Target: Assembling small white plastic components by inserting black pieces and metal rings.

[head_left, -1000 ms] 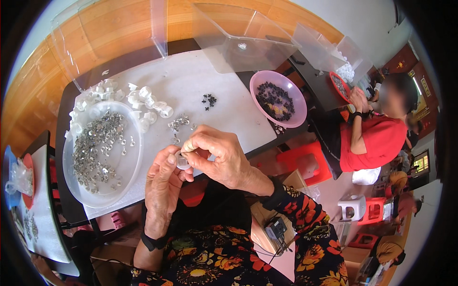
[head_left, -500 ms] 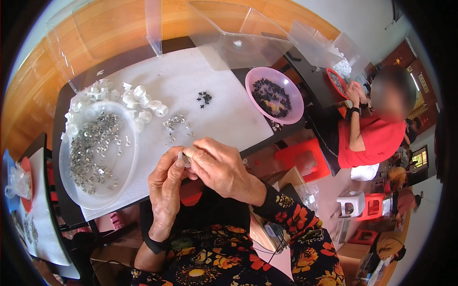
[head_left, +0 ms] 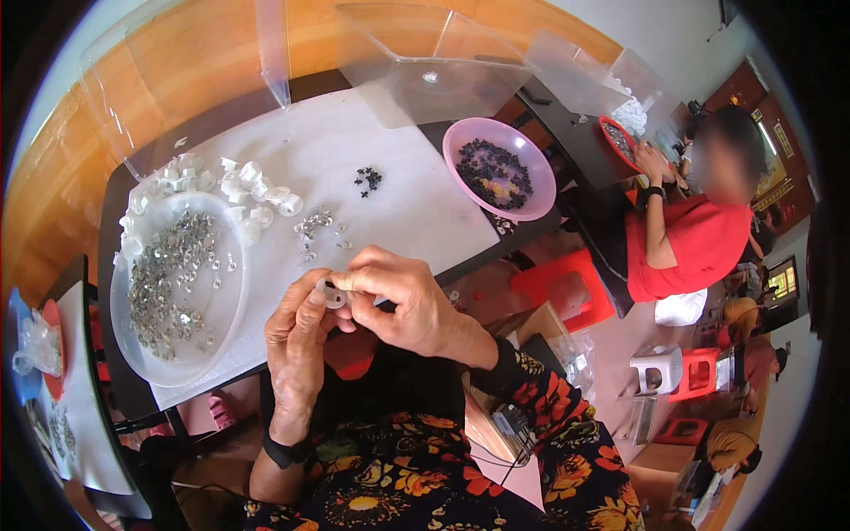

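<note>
Above the table's near edge, my left hand (head_left: 297,341) is closed on a small translucent white plastic ring-shaped part (head_left: 334,295). My right hand (head_left: 397,299) meets it there, thumb and forefinger pinched at the part's upper edge; whether a smaller piece sits between those fingertips cannot be made out. Just beyond my hands lies a small heap of shiny metal-and-clear pieces (head_left: 314,221). Farther off is a little cluster of black pieces (head_left: 368,181). More white plastic parts (head_left: 257,188) are piled at the left, beside a clear round tray (head_left: 241,305) of small metallic pieces (head_left: 168,301).
A pink bowl (head_left: 547,199) of black pieces stands at the table's right end. Clear plastic panels (head_left: 425,80) rise along the back. At right, a person in red (head_left: 686,243) works over a red bowl (head_left: 605,133). Red stools (head_left: 567,288) stand below.
My right thumb and fingers have spread and shifted, so the white ring-shaped part shows more between my hands. The whole view has shifted slightly.
</note>
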Demonstrator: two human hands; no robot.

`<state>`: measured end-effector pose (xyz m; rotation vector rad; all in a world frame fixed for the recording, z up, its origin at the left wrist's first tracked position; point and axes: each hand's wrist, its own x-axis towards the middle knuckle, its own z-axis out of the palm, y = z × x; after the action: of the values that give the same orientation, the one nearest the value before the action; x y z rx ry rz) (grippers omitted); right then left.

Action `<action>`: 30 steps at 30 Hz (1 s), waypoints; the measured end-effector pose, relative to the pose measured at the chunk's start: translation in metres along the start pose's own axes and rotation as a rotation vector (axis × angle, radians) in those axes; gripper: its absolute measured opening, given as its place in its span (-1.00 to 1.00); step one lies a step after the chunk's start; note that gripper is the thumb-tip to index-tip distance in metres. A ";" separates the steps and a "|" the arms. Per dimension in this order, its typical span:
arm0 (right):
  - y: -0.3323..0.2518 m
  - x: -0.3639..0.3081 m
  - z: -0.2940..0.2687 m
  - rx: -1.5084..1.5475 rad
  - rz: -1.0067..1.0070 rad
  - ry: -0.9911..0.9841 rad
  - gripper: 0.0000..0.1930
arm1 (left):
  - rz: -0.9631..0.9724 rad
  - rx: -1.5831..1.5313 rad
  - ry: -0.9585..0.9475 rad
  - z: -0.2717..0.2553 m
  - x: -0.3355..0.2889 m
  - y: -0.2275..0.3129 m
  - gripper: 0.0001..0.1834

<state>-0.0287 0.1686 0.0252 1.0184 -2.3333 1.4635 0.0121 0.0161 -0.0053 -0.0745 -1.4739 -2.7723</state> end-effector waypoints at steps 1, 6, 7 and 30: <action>0.001 -0.001 -0.002 0.133 0.057 0.002 -0.84 | 0.004 0.001 -0.002 -0.002 0.000 0.000 -0.66; 0.009 -0.005 0.000 0.128 0.100 0.047 -0.85 | 0.023 -0.053 -0.063 -0.005 0.004 -0.004 -0.68; 0.000 -0.004 0.001 0.076 0.066 0.072 -0.85 | 0.030 -0.053 -0.067 -0.005 0.004 -0.004 -0.68; 0.001 0.032 -0.028 0.300 0.310 -0.138 -0.93 | 0.017 -0.112 -0.160 -0.008 0.011 0.000 -0.60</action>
<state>-0.0576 0.1788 0.0544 0.8759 -2.5091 1.9657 0.0011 0.0095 -0.0096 -0.3151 -1.3373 -2.8934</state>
